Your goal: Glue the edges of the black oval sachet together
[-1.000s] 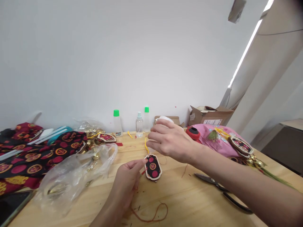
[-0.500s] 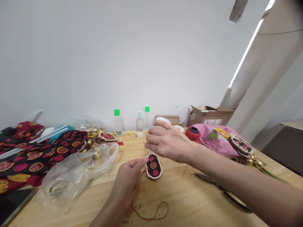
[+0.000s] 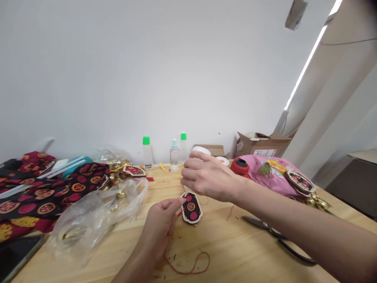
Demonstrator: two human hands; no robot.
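A pendant (image 3: 191, 207) with a pale scalloped wooden rim and dark patterned fabric in its middle is held just over the table. My left hand (image 3: 161, 220) is closed in a pinch on its left edge, where a bit of red thread shows. Above the pendant, my right hand (image 3: 210, 176) has its fingers bent and drawn together. A short piece of yellow cord (image 3: 185, 189) runs from the pendant's top up to those fingertips, which are partly hidden behind the hand. Reddish thread (image 3: 203, 254) lies looped on the wood in front.
Scissors (image 3: 257, 222) lie under my right forearm. Left are a clear plastic bag (image 3: 88, 220), patterned fabric (image 3: 70, 188) and a phone (image 3: 17, 251). Bottles (image 3: 174, 155) line the wall. A red thread spool (image 3: 240, 167), pink bag (image 3: 262, 177) and cardboard box (image 3: 262, 145) stand right.
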